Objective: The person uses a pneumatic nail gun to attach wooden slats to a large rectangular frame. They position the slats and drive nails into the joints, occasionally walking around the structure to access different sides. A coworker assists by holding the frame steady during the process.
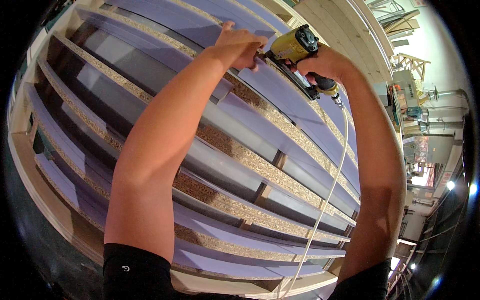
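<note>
At the upper centre-right, a nail gun (292, 46) is grasped by right fingers (308, 65); left fingers (257, 42), grip unclear, might be pierced if it slips.

The person's left arm (159, 127) slants up and inward, left hand (242, 46) bent at the fingers; the right arm (376, 150) (bowed outward) ends with the right hand (327, 62) curled in a grip.
</note>
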Action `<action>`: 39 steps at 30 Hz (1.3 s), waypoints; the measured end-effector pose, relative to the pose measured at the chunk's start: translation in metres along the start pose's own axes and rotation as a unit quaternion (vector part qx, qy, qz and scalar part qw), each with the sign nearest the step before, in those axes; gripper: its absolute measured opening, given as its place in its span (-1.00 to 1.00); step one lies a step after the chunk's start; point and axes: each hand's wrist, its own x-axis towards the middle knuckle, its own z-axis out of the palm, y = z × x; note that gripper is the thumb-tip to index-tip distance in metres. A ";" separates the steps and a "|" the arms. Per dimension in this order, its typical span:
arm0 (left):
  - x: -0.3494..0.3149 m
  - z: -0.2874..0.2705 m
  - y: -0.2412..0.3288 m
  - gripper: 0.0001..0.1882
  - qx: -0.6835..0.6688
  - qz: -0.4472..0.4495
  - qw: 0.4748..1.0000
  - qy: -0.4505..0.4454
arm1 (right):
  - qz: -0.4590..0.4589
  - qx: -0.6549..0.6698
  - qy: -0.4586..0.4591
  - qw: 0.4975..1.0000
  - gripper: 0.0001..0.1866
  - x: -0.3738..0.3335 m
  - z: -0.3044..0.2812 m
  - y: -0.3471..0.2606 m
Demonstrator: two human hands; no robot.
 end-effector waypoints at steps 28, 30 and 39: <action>0.009 0.018 -0.011 -0.36 -0.013 0.016 0.999 0.030 | 0.006 0.010 -0.012 1.000 -0.72 -0.011 -0.004 0.011; 0.006 0.024 -0.015 -0.38 -0.033 0.036 0.995 0.082 | -0.005 0.013 -0.009 1.000 -0.71 -0.012 -0.004 0.009; 0.005 0.013 -0.004 -0.38 0.002 -0.003 1.000 0.029 | -0.014 -0.009 -0.014 1.000 -0.73 -0.011 0.002 -0.005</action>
